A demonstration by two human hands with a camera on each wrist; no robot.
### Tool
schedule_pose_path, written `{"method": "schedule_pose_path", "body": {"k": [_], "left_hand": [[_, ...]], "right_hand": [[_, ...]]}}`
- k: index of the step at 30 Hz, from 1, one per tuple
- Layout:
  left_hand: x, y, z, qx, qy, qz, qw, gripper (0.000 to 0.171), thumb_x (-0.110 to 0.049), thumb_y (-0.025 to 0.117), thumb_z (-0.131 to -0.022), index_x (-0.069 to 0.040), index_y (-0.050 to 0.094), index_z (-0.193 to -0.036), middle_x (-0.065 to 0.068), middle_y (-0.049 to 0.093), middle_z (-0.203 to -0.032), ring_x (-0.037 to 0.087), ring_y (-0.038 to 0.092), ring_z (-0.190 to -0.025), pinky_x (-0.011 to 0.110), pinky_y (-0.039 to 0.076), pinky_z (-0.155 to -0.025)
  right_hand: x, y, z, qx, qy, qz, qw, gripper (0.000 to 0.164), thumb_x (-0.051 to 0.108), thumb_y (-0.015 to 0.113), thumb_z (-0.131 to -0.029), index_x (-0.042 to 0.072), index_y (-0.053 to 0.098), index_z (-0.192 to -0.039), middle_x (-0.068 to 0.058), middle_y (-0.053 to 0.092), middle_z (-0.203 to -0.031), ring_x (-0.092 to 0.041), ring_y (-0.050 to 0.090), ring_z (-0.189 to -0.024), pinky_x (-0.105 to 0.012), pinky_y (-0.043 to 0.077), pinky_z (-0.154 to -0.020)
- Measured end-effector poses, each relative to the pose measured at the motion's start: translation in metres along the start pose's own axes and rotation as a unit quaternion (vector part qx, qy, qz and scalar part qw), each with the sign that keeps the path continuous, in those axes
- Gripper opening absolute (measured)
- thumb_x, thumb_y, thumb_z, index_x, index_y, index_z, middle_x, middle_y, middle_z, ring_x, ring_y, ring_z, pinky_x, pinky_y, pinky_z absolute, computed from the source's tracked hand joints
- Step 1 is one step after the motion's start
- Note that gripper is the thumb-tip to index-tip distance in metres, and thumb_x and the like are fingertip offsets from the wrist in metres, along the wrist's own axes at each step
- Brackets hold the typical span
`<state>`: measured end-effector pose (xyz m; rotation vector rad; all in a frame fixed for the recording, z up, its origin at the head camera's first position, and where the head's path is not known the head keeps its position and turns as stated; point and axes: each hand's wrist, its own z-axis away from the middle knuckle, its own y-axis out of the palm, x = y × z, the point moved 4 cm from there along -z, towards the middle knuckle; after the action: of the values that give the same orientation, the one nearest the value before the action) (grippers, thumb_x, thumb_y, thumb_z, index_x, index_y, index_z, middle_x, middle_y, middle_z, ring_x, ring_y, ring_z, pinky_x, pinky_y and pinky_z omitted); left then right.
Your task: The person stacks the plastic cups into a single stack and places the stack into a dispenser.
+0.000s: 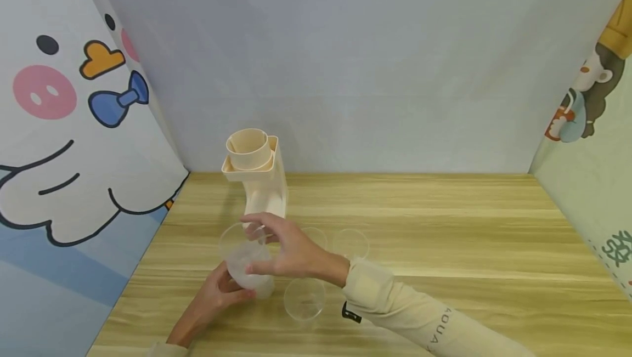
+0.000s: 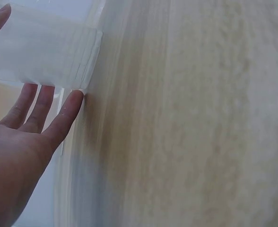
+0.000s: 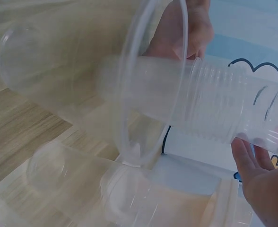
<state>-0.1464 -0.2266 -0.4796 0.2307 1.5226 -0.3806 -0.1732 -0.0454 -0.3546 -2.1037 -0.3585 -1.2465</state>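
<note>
Looks like the left hand (image 1: 213,298) grips the clear plastic cup stack (image 1: 241,260) low to steady it while the right hand (image 1: 298,250) grips higher up, right in front of that cream ring-topped holder (image 1: 266,197).

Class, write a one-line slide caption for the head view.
Left hand and right hand grip a stack of clear cups near a cream stand.

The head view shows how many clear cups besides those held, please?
3: one cup nearer than the right hand, two cups beyond its wrist, side by side; others may be hidden.
</note>
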Motion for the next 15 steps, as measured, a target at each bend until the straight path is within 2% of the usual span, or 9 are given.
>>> {"method": "schedule_pose_path", "body": {"k": [8, 15], "left_hand": [[-0.0002, -0.0003, -0.0014, -0.009, -0.004, 0.003, 0.9999, 0.068, -0.003, 0.073, -0.079, -0.001, 0.036, -0.137, 0.023, 0.047, -0.130, 0.023, 0.060, -0.106, 0.035, 0.051, -0.084], [0.0015, -0.0007, -0.0015, -0.002, 0.000, 0.008, 1.0000, 0.070, -0.003, 0.072, -0.080, 0.001, 0.035, -0.138, 0.024, 0.046, -0.132, 0.022, 0.060, -0.107, 0.035, 0.051, -0.084]], "right_hand": [[-0.0026, 0.0017, 0.0016, 0.005, 0.010, 0.042, 0.999, 0.071, 0.018, 0.082, -0.074, 0.005, 0.045, -0.134, -0.007, 0.057, -0.118, -0.012, 0.053, -0.109, -0.021, 0.043, -0.093], [-0.0036, 0.0033, 0.0038, 0.001, 0.015, 0.048, 0.999, 0.071, 0.018, 0.083, -0.073, 0.002, 0.047, -0.133, -0.009, 0.057, -0.119, -0.012, 0.052, -0.112, -0.021, 0.042, -0.095]]}}
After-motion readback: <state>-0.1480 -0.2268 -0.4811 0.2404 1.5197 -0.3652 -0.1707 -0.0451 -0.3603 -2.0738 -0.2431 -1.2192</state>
